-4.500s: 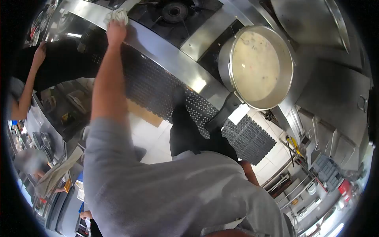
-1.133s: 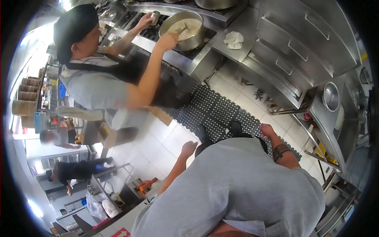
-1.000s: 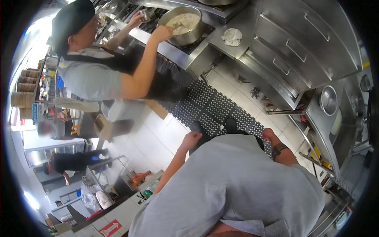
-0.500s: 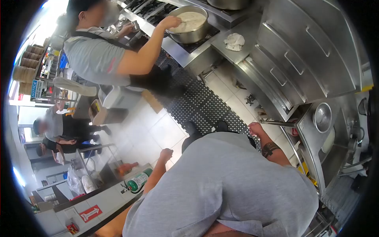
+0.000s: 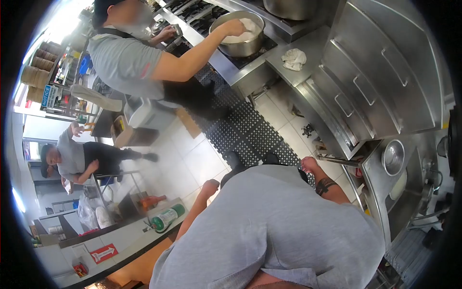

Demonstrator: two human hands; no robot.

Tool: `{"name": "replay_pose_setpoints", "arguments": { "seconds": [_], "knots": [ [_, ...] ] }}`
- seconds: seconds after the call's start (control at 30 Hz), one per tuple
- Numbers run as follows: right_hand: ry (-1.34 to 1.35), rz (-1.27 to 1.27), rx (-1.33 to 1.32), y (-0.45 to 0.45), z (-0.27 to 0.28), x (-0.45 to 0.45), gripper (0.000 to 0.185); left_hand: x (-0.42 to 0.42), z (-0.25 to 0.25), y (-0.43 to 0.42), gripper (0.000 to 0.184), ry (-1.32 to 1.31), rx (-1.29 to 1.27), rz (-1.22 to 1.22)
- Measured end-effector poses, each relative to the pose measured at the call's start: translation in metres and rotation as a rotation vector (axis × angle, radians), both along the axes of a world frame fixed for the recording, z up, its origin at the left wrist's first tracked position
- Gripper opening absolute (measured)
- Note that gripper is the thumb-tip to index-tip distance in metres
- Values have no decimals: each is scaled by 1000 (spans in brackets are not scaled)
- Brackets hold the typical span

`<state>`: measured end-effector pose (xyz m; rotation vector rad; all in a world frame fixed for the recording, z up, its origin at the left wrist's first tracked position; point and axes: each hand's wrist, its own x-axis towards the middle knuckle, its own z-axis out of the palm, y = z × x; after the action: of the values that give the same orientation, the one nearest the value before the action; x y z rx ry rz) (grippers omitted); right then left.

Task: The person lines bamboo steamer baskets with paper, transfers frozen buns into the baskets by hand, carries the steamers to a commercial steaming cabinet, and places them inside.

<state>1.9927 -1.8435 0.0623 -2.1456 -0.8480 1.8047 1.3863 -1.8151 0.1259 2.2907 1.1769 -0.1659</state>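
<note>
My left hand (image 5: 211, 187) hangs at my left side above the tiled floor, fingers curled in, with no object showing in it. On the other side, my right hand (image 5: 309, 164) is also curled, near the edge of the black perforated mat (image 5: 245, 130), and nothing shows in it. A crumpled white cloth (image 5: 294, 59) lies on the steel counter (image 5: 313, 48), well away from both hands. At the stove, a co-worker (image 5: 127, 65) has one hand over a large pot (image 5: 240, 48) of pale liquid and holds a small metal container (image 5: 178, 32) in the other.
Steel drawers with handles (image 5: 370, 72) stand at the right, above a metal bowl (image 5: 393, 157) beside a sink. Further people (image 5: 72, 156) stand at the left. A green cylinder (image 5: 167, 217) is at the lower left, and a grey bin (image 5: 147, 113) stands behind the co-worker.
The cloth my left hand pressed on the stove earlier now lies on the counter. I have moved back, and both hands hang low. The co-worker's small container has moved lower, away from the pot.
</note>
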Motion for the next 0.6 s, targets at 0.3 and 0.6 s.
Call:
{"name": "replay_pose_setpoints", "arguments": {
  "seconds": [0.3,0.6],
  "knots": [
    [6,-99,-32,-4,8,-10,16,-17,-24,0,15,39,-90,120],
    [86,-199,-37,-15,13,-4,16,28,-5,-6,17,100,-35,22]
  ]
}}
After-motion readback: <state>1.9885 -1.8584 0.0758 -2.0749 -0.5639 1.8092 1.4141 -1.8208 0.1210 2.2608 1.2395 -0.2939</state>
